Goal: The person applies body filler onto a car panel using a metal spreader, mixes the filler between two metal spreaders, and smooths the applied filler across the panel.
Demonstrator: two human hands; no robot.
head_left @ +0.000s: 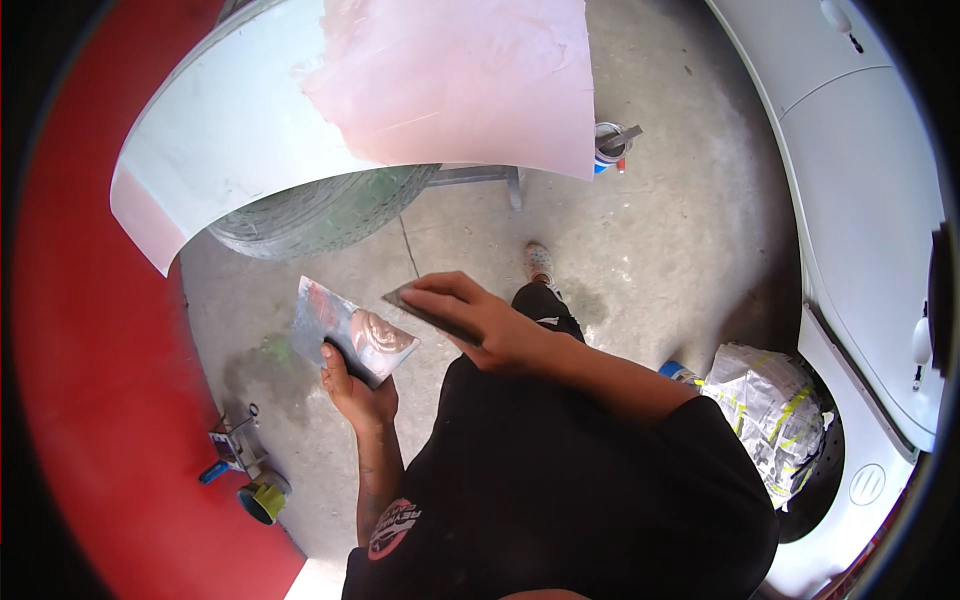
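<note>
My left hand (360,395) grips a flat mixing plate (325,318) from below, thumb over its near edge. On the plate lies a swirled dab of pinkish filler (380,335), with other smears around it. In my right hand (475,325) is a thin, dark filler spreader (425,312), held under bent fingers just right of the plate and apart from it. Beyond both hands is a pale car fender (240,120). A broad layer of pink filler (460,85) covers its right part, and a smaller pink patch marks its lower left tip.
A tyre (330,215) sits beneath the fender's arch. Right of the fender, an open can (603,160) has a flat tool across its top. A white car (850,160) lines the right side, its wheel covered in paper (770,420). Containers (263,498) stand beside the red surface (100,330) at left.
</note>
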